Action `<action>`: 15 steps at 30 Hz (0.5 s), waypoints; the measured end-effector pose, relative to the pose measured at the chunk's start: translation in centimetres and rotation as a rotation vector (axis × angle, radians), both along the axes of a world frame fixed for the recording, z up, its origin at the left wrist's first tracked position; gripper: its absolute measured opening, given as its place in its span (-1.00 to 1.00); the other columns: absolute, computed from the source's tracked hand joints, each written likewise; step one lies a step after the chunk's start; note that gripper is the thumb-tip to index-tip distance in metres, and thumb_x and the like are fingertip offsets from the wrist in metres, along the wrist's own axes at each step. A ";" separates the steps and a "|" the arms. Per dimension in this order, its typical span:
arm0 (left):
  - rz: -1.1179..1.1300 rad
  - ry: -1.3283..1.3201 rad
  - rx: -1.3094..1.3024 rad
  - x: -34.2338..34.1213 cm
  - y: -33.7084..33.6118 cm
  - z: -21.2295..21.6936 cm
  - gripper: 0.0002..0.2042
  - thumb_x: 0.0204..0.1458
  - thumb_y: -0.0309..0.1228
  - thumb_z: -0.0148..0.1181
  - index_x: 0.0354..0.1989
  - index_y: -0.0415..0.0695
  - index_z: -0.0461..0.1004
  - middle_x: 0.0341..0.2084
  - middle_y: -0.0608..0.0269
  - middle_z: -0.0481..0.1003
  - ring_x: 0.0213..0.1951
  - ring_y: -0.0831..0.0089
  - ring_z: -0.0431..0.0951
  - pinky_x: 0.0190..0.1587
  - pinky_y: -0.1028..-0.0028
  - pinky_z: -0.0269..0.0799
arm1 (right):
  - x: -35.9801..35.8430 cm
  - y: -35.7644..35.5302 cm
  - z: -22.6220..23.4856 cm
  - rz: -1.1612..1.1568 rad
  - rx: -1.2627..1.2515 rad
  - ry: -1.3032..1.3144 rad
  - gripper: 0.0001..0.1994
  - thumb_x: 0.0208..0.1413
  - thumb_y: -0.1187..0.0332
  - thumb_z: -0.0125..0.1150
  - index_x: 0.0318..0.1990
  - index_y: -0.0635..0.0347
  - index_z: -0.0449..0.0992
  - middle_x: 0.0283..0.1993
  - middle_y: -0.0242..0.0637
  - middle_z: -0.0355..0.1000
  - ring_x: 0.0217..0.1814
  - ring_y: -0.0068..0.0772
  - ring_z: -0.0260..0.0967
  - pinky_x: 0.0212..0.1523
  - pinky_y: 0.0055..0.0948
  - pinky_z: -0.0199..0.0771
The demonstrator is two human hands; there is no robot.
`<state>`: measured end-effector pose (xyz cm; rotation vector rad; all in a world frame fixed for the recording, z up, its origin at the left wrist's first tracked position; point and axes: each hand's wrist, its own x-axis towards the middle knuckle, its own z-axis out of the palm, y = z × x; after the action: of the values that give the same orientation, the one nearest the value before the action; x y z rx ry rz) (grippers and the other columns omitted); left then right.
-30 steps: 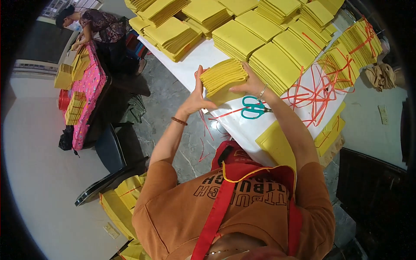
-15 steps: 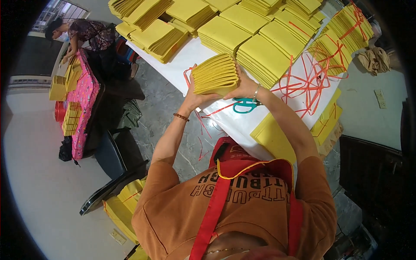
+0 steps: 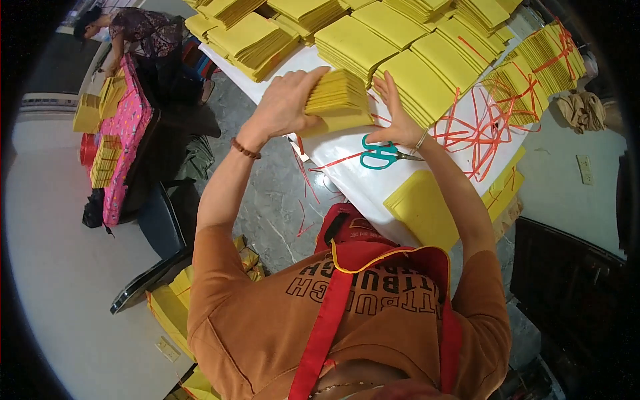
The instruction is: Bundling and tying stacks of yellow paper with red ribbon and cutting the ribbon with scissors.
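Note:
My left hand (image 3: 283, 103) grips a stack of yellow folded sheets (image 3: 343, 103) from its left side, fingers over the top and thumb along the near face. The layered edges of the stack face up. To its right my right hand (image 3: 400, 123) is open, fingers and thumb spread, apart from the stack. Teal-handled scissors (image 3: 380, 155) lie on the white tabletop (image 3: 337, 157) just below my right hand. A strip of red ribbon (image 3: 343, 160) runs under the scissors toward the table's left edge.
Several piles of yellow sheets (image 3: 353, 45) cover the far side. A tangle of red ribbon (image 3: 473, 137) lies at right, beside ribbon-tied bundles (image 3: 548, 57). Flat yellow sheets (image 3: 423, 207) sit at the near edge. Another person (image 3: 143, 37) bends over a pink-covered table (image 3: 130, 127) at left.
My right hand has let go of the stack and opened to its right. My left hand has shifted up over the stack's side, and the stack has tipped and moved slightly right.

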<state>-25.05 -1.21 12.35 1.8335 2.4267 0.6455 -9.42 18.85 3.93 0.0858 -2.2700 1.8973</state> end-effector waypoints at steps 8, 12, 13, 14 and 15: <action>-0.024 0.202 -0.353 2.5 2.1 -4.0 -0.09 -0.45 -0.15 0.35 0.20 0.04 0.01 -0.23 0.09 0.37 -0.16 0.14 0.37 -0.14 0.25 0.25 | -1.7 -2.1 -4.0 -0.124 0.274 -0.021 0.20 -0.51 0.24 0.48 0.26 0.18 -0.36 0.21 0.03 -0.04 0.25 0.00 -0.08 0.23 -0.24 -0.08; -0.042 -0.059 -0.138 -1.4 -0.9 -4.4 0.05 -0.44 0.09 0.32 0.25 -0.02 -0.13 -0.01 -0.12 0.24 0.04 0.05 0.24 0.06 0.18 0.09 | -2.3 -1.7 -4.2 -0.131 0.236 -0.062 0.12 -0.42 0.36 0.45 0.27 0.14 -0.31 0.21 -0.03 -0.02 0.21 -0.12 0.01 0.20 -0.35 0.00; 0.021 -0.321 -0.058 -2.2 -1.7 -4.8 0.09 -0.46 0.06 0.34 0.26 -0.02 -0.20 0.04 -0.13 0.18 0.10 0.07 0.18 0.12 0.21 0.01 | -2.3 -1.6 -4.1 -0.138 0.265 -0.081 0.10 -0.42 0.35 0.44 0.26 0.15 -0.29 0.21 -0.03 -0.03 0.22 -0.13 0.01 0.21 -0.36 -0.01; 0.086 -0.583 0.026 -2.6 -2.4 -5.5 0.13 -0.48 0.03 0.37 0.27 -0.01 -0.27 0.10 -0.14 0.12 0.15 0.08 0.12 0.18 0.23 -0.07 | -2.3 -1.6 -4.1 -0.145 0.294 -0.100 0.08 -0.41 0.35 0.44 0.26 0.16 -0.26 0.22 -0.02 -0.03 0.22 -0.15 0.00 0.21 -0.36 -0.01; 0.091 -1.030 0.085 -2.6 -3.3 -6.3 0.24 -0.55 -0.08 0.45 0.27 0.00 -0.42 0.16 -0.16 0.02 0.23 0.11 -0.03 0.24 0.29 -0.23 | -2.3 -1.6 -4.0 -0.141 0.294 -0.101 0.08 -0.41 0.35 0.44 0.26 0.16 -0.26 0.22 -0.02 -0.03 0.22 -0.15 0.00 0.21 -0.36 -0.01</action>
<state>-27.68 -4.52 6.09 0.9686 1.7660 1.2932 -11.72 17.22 -0.08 -0.1298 -2.5328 1.5221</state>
